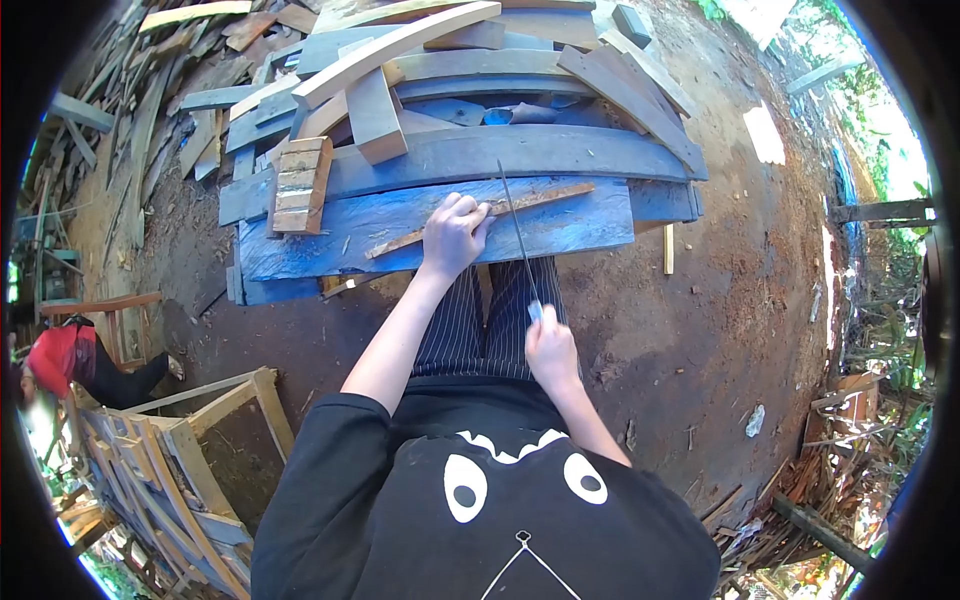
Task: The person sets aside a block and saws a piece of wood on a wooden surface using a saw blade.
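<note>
A thin, rough-edged wooden strip (pixel 540 200) lies slantwise on a broad weathered board (pixel 330 240) at the front of the wood pile. My left hand (pixel 455 232) is closed on the middle of the strip, pressing it against the board. In my right hand (pixel 551 345) is the light-blue handle of a handsaw (pixel 518 235), gripped low near my legs. Its long, thin blade appears almost edge-on and crosses the strip just right of my left fingers. Whether its teeth have cut into the strip cannot be made out.
Planks and curved beams (pixel 400 50) are stacked behind the board, with a short block (pixel 301 185) at its left. A wooden frame (pixel 200 440) stands lower left, near a person in a red top (pixel 65 355). Scrap wood (pixel 130 130) is heaped at the upper left.
</note>
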Available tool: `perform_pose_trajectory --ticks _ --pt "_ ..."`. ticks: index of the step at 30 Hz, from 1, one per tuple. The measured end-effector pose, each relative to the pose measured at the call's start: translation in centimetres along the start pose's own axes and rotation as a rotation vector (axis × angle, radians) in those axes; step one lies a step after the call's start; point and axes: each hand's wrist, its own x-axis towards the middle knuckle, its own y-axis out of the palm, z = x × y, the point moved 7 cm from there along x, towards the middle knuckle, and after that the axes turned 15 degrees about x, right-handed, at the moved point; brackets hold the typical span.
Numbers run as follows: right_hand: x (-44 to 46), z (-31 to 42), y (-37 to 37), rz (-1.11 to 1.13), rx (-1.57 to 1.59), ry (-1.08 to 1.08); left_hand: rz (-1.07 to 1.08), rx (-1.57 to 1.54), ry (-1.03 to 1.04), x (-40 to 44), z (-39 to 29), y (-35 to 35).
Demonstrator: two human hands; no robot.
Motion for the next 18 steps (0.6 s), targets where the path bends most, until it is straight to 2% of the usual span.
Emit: perform_pose_trajectory --ticks 5,11,18 --pt "7.7 1.3 1.7 -0.074 0.008 -0.032 0.002 0.013 -0.029 0.0 -0.2 -0.1" --pt "-0.9 -1.2 0.2 0.022 -0.024 0.062 0.007 0.029 -0.056 0.4 0.1 0.0" --pt "-0.2 -1.1 2.3 0.137 0.009 0.085 -0.007 0.037 -0.030 0.2 0.4 0.3"
